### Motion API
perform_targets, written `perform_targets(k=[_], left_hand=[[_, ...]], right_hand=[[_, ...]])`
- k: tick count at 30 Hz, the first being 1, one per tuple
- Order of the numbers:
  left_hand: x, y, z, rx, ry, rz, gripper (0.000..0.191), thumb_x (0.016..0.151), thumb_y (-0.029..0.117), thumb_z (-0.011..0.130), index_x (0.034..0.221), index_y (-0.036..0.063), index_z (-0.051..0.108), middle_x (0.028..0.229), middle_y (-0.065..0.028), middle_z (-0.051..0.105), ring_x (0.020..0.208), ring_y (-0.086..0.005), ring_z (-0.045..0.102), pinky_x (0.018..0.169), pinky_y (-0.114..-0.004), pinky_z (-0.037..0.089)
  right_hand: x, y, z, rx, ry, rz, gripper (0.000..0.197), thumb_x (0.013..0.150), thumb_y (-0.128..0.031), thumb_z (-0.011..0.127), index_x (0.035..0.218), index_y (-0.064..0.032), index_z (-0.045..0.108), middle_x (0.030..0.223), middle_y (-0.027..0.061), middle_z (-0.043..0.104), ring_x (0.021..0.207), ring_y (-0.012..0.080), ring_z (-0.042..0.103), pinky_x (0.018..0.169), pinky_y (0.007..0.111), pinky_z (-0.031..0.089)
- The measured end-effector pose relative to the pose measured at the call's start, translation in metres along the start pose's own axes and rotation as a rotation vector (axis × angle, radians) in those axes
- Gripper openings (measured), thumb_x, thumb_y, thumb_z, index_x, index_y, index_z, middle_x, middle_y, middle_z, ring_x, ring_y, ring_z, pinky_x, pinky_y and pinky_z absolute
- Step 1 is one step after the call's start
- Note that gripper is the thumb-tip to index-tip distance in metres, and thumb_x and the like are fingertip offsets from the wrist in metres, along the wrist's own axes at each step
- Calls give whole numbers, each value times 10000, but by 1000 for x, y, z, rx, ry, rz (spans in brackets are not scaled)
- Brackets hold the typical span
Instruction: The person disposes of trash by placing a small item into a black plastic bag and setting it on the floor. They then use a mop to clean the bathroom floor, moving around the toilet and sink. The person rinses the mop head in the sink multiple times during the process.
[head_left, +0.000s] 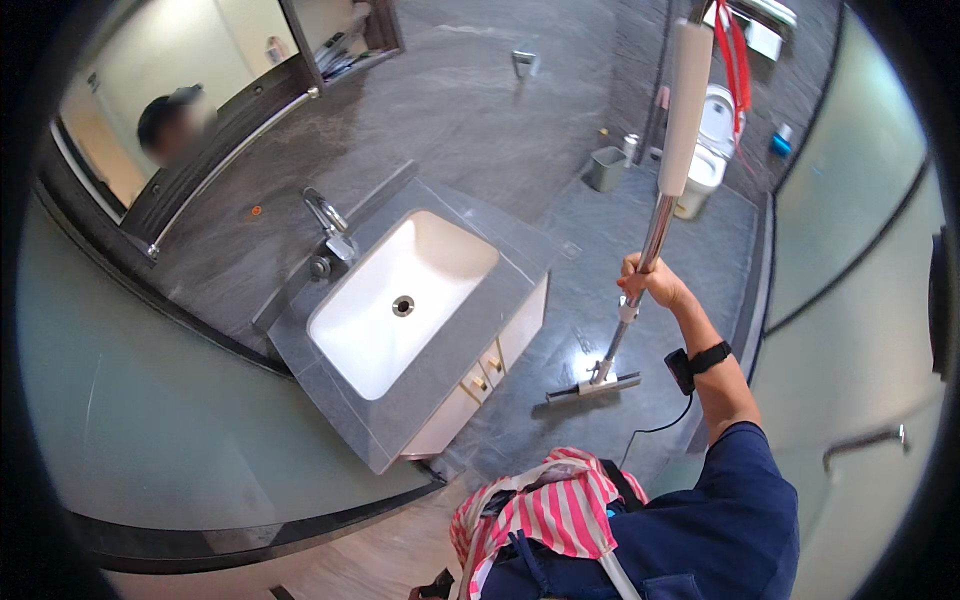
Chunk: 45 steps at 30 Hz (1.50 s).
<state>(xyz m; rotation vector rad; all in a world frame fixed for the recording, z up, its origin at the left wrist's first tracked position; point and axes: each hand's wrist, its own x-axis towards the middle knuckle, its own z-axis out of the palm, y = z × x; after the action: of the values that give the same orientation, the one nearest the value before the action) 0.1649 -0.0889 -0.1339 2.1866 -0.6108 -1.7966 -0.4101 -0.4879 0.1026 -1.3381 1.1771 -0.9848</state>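
Note:
My right hand (649, 280) is closed around the metal pole (657, 225) of a long floor squeegee or mop. A pale grip sleeve (685, 109) covers the upper pole, whose top runs out of the picture. Beside it hang red straps (735, 67). Down on the wet-looking grey floor (577, 330), the tool's wide, flat head (598, 385) lies just right of the vanity. My left hand is out of view; only a sliver of skin and a black object (439, 585) show at the bottom edge. A pink-and-white striped cloth (555, 502) hangs at my waist.
A white basin (405, 300) with a chrome faucet (330, 225) is set in a grey counter (450, 367). Further off are a toilet (705, 169) and a grey bin (608, 168). Frosted glass (840, 337) stands at right, with a handle (866, 442). A mirror (232, 45) reflects a person.

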Motion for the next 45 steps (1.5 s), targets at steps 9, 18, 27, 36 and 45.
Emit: perform_targets(k=[9, 18, 27, 36, 45], left_hand=[[-30, 13, 74, -190, 105, 42, 483, 524, 10, 630, 995, -18, 528, 813, -129, 587, 708, -229, 561, 595, -340, 499], [-38, 40, 69, 259, 342, 96, 639, 444, 46, 765, 1017, 40, 483, 842, -98, 582, 774, -206, 563, 676, -340, 477], [-94, 290, 96, -284, -111, 642, 632, 573, -20, 676, 1147, 63, 425, 1023, -45, 508, 947, -149, 486, 830, -269, 389], [-110, 341, 82, -400, -743, 647, 781, 542, -23, 683, 1244, 56, 349, 1140, -60, 450, 1012, -147, 468, 847, -267, 385], [-94, 277, 29, -835, -885, 312, 851, 570, 163, 769, 1273, 126, 291, 1067, -58, 492, 1010, -219, 495, 902, -344, 406]], right_hand=[[132, 78, -52, -322, 30, 431, 200, 728, -184, 632, 735, -32, 502, 726, 54, 533, 652, 167, 532, 606, 360, 475], [191, 108, -59, -209, 418, 137, 737, 746, -188, 618, 1321, -70, 172, 1253, 209, 338, 1069, 249, 443, 771, 342, 437], [52, 91, 69, 117, -630, 429, 330, 755, -195, 624, 1052, -89, 526, 895, 29, 567, 794, 130, 560, 645, 247, 478], [-31, 35, 215, 66, -777, -272, 617, 666, -241, 722, 1166, -35, 424, 1134, 103, 474, 1051, 180, 443, 894, 292, 343], [-158, -14, 254, 501, -353, 206, 107, 809, -119, 582, 813, -27, 526, 706, -59, 511, 657, 19, 441, 572, 178, 368]])
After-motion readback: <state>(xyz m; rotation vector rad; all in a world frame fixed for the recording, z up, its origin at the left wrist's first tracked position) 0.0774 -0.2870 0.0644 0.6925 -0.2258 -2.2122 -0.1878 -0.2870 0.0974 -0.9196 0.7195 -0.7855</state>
